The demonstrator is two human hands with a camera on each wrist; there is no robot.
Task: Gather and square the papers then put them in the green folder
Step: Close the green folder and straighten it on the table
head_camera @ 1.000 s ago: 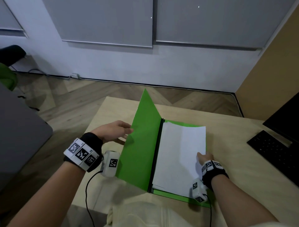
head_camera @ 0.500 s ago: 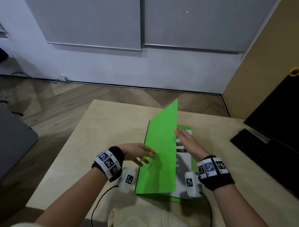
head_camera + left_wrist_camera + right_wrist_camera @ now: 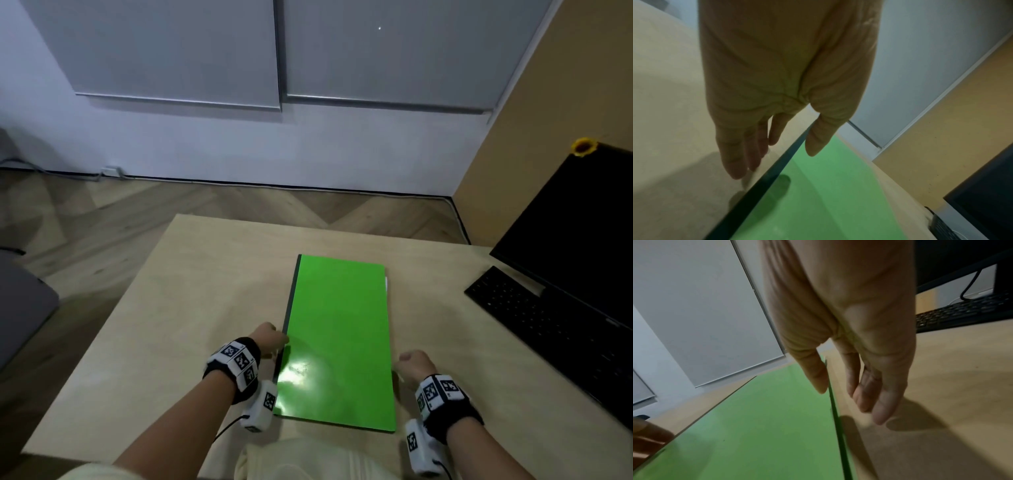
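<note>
One green folder [image 3: 339, 339] lay closed, flat on table [image 3: 212, 274], dark spine leftward, glossy glare near front; white paper [image 3: 386, 282] sliver at far right edge. Two hands: left hand [image 3: 269, 339] relaxed by spine, right hand [image 3: 412, 361] relaxed beside opening edge, neither grasping.

The folder [image 3: 339, 339] lay closed and flat on the worktop [image 3: 212, 291], near its front edge and about midway across. A thin sliver of the papers [image 3: 386, 281] stuck out past the folder's far right edge. The left hand [image 3: 269, 339] sat at the folder's left, spine side, and the right hand [image 3: 412, 361] just beside its right edge. A keyboard [image 3: 548, 325] lay well to the right, with a monitor [image 3: 582, 240] behind it.
</note>
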